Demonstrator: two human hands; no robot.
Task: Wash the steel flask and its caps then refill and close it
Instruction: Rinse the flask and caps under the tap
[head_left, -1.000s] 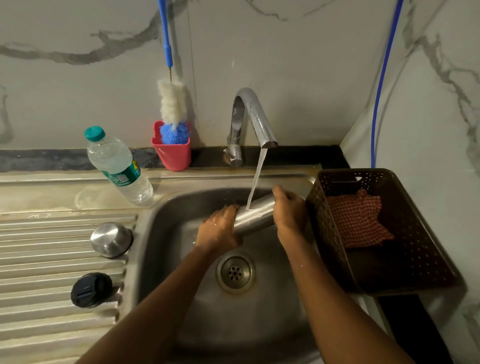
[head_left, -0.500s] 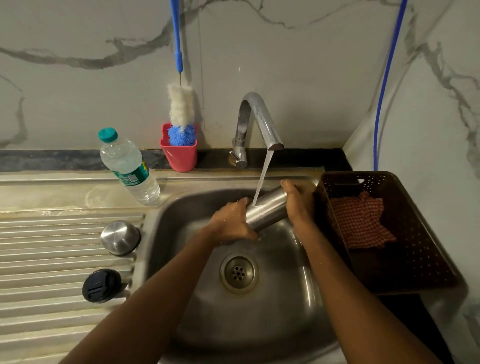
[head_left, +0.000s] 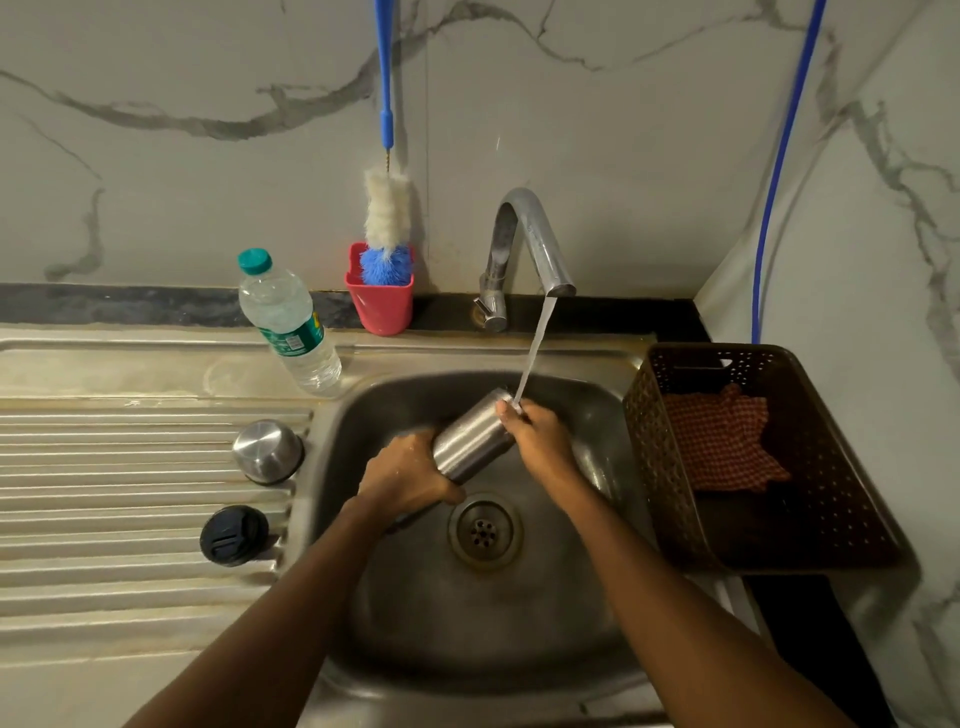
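SINK-SIDE WASH: A person holds a cylindrical brushed-steel flask (head_left: 475, 434) tilted over a stainless-steel sink basin (head_left: 493, 623), just above the round drain (head_left: 485, 530) at twelve o'clock. The left hand (head_left: 402, 475) has its fingers curled round the flask's lower end. The right hand (head_left: 537, 441) grips the upper end, where a thin stream of water (head_left: 535, 348) from the curved chrome tap (head_left: 530, 244) lands. On the ribbed drainboard (head_left: 104, 493), at nine o'clock from the drain, a domed steel cap (head_left: 267, 451) and a round black cap (head_left: 235, 535) lie apart. A clear plastic water bottle (head_left: 288, 322) stands at eleven o'clock, near a red cup (head_left: 380, 306) holding a blue-handled bottle brush (head_left: 387, 208). At three o'clock, a brown perforated basket (head_left: 654, 467) contains a red checked cloth (head_left: 722, 441).
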